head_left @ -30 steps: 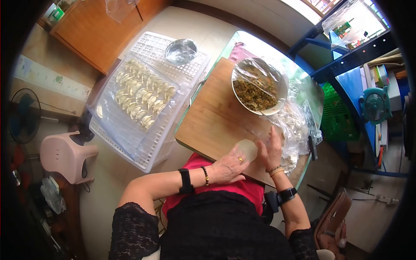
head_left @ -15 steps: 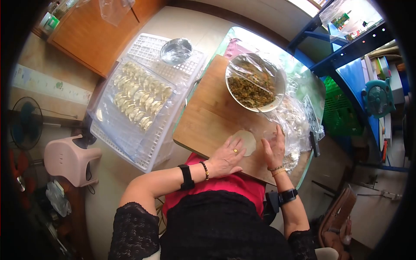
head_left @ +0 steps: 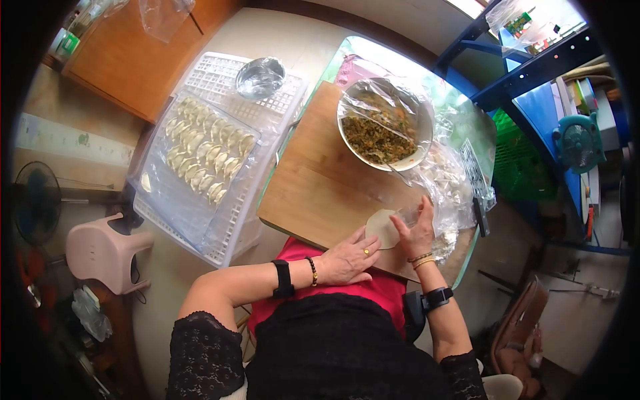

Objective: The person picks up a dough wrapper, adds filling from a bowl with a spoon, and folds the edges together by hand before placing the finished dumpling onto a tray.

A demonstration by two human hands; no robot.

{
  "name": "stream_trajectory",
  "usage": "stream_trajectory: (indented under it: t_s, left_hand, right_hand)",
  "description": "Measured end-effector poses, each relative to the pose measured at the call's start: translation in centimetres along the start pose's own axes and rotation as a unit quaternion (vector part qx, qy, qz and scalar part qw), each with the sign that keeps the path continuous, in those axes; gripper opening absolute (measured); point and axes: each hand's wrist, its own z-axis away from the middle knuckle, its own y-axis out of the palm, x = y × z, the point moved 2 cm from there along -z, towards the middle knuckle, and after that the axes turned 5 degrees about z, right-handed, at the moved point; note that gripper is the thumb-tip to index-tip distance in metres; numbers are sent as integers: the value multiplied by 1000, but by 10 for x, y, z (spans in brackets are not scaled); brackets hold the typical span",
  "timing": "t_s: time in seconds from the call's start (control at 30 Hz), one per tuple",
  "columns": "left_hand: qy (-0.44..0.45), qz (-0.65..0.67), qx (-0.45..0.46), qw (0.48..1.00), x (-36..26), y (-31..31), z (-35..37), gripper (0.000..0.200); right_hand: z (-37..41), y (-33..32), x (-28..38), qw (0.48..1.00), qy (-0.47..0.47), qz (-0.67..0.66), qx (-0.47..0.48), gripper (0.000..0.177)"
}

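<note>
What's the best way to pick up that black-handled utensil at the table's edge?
Probably with the right hand, gripping the black handle from the near side: it is slim and points toward the body, while the metal end lies against crumpled plastic.

The left hand extends back-up beside the open right hand.

Dough round, one: shifted toward the right hand and the near edge of the wooden board. Right hand: closed in from apart, thumb now at the round's edge. Left hand: lower, nearer the body.
</note>
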Motion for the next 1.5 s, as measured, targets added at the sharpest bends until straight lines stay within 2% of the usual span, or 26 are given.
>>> stream_trajectory:
  t_s: [0.03, 0.1, 0.17, 0.23, 0.3, 0.33, 0.37, 0.4, 0.43, 0.5, 0.57, 0.63, 0.77, 0.83, 0.9, 0.97, 1.03, 1.1, 1.17, 1.2, 1.23, 1.3, 1.37, 1.4, 1.43, 1.5]
  left_hand:
    - [-2, -2, -3, 1000, -1, -1, 0, 57]
    - [-34, 15, 45, 998, -2, -3, -4, 58]
    - [-30, 21, 7, 999, -2, -2, -1, 57]
    - [-23, 34, -27, 999, -3, 1, 0, 56]
    - [-6, 10, -26, 1000, -2, 2, 0, 55]
    - [-8, 11, -25, 1000, 0, 0, 1, 55]
    - [-19, 19, 22, 999, 0, -1, 3, 55]
    - [-31, 24, 67, 997, 1, -2, 4, 55]
    - [-33, 26, 69, 997, 0, -2, 7, 55]
    - [-19, 33, 16, 999, 1, -3, 4, 56]
    - [-14, 11, -9, 1000, 1, -1, 2, 58]
    - [-26, 14, -7, 1000, 0, 0, 1, 60]
    - [-43, 14, -44, 998, 0, -2, 3, 62]
    - [-37, 9, -36, 999, -1, -4, 5, 63]
    - [-34, 3, -28, 999, 0, -4, 7, 63]
    - [-46, -8, 33, 998, 1, 1, 11, 64]
    - [-48, -6, 15, 999, 3, 4, 13, 64]
    - [-40, -10, -5, 999, 3, 5, 14, 64]
    - [-34, -38, -19, 999, 3, 4, 12, 64]
    - [-34, -39, -22, 998, 2, -1, 9, 64]
    - [-56, -21, 5, 998, 1, -6, 6, 65]
    - [-78, 0, 32, 996, 2, -8, 6, 65]
    - [-82, -21, -25, 996, 2, -6, 9, 66]
    - [-80, -18, -23, 996, 2, -7, 10, 66]
    - [-86, -14, 6, 996, 3, -8, 11, 66]
    - [-93, -10, 40, 995, 5, -6, 16, 67]
  right_hand:
    - [-2, -2, -6, 1000, -4, 1, 1, 82]
    - [-7, -6, -10, 997, 56, -53, 12, 78]
    - [-1, -12, 2, 993, 91, -46, 57, 77]
    - [16, -10, 12, 995, -86, 36, 32, 76]
    - [32, 4, 28, 990, -120, 65, 27, 76]
    - [38, 12, 37, 982, -141, 124, 28, 75]
    - [43, 16, 43, 970, -160, 180, 32, 75]
    - [35, 20, 36, 966, -163, 198, -6, 77]
    - [27, 18, 32, 967, -161, 196, -3, 77]
    - [3, 10, 20, 987, -75, 141, 6, 79]
    - [-6, 9, 13, 988, -87, 127, -9, 80]
    - [-6, 9, 6, 1000, -5, 1, -30, 77]
    - [1, 2, 0, 999, 29, -37, -25, 67]
    - [15, -2, 24, 989, -115, 97, 0, 71]
    - [25, 6, 43, 979, -152, 135, 18, 71]
    - [32, 19, 53, 957, -220, 187, 28, 75]
    - [12, 22, 46, 953, -211, 216, 6, 79]
    - [-19, 16, 34, 984, -55, 164, 54, 82]
    - [-34, 16, 16, 982, -82, 168, 14, 81]
    - [-38, 15, 10, 993, -58, 105, 7, 80]
    - [-40, 15, 5, 999, -32, 40, 1, 79]
    - [-31, 12, 4, 998, -38, 39, 18, 78]
    - [-12, 10, 17, 983, -145, 112, 25, 78]
    - [-2, 5, 40, 979, -148, 132, 50, 79]
    - [6, 14, 47, 979, -145, 132, 51, 79]
    - [18, 29, 57, 956, -219, 197, 18, 78]
